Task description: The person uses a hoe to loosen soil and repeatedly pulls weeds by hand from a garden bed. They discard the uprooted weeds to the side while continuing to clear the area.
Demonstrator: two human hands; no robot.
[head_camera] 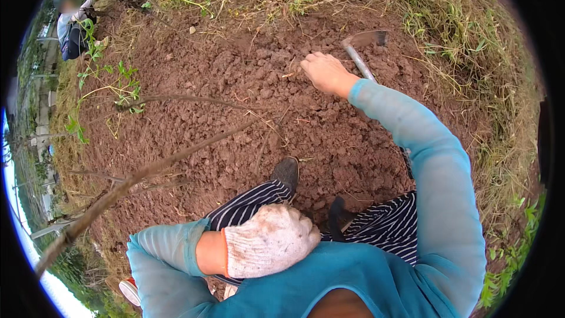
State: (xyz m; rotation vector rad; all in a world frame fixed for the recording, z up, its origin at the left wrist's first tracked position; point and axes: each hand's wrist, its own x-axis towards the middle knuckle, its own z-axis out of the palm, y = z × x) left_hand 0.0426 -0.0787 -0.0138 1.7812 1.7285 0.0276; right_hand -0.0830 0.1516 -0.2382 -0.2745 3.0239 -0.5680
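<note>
My right hand, bare, is stretched out low over the loose reddish-brown soil. Its fingers curl downward, and whether they hold anything is hidden. Just right of it lies a hoe with a metal blade and a pale handle, which runs out of sight under my sleeve. My left hand wears a soiled white knit glove with an orange cuff edge. It is curled close to my body, above my striped trousers, with the palm side hidden. A dark shoe rests on the soil beyond it.
A long bare branch slants across the left side, with thinner twigs nearby. A leafy green plant grows at upper left. Dry grass borders the soil. Another person is low to the ground at far upper left.
</note>
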